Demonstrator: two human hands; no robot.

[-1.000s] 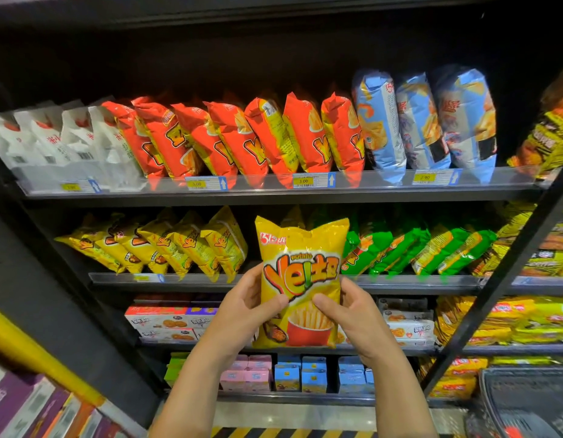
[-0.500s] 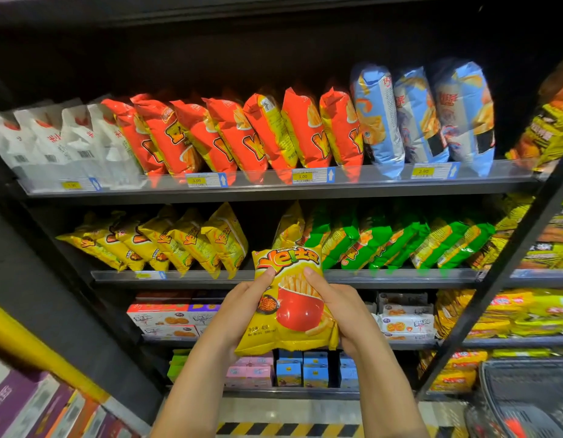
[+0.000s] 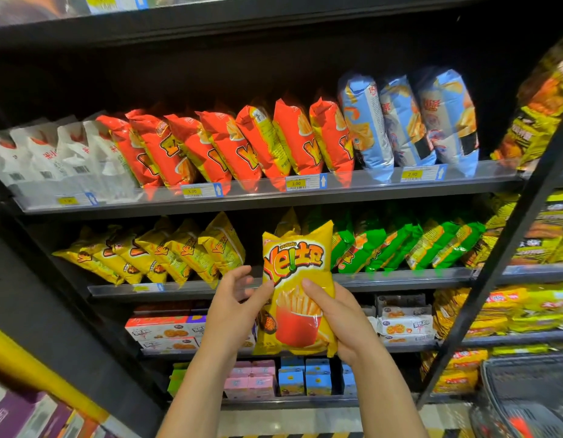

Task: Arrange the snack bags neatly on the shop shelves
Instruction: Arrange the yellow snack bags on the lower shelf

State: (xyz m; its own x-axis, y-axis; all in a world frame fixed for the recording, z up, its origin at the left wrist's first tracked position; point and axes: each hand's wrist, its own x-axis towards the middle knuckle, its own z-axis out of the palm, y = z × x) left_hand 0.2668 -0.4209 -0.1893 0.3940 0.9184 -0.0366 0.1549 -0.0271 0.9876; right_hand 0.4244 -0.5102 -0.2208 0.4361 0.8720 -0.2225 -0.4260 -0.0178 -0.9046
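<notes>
Fingers of your right hand (image 3: 340, 320) clasped the yellow fries bag (image 3: 297, 257); your left hand (image 3: 229, 308) lay slack, thumb touching it. Behind them, the shelf (image 3: 400, 276) held yellow bags (image 3: 166, 251) left, green bags (image 3: 400, 245) right.

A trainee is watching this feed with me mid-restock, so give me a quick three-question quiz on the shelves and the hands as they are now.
1. Multiple choice: on the upper black metal shelf, what stands directly right of the red foil snack bags?
A. white bags
B. pale blue foil bags
C. green bags
2. True or false: the right hand grips the yellow foil fries bag with its thumb on the printed front.
3. Fill in: the green foil snack bags share the middle black metal shelf with a leaning row of ____ bags.

Key: 1 B; 2 true; 3 yellow.
</notes>
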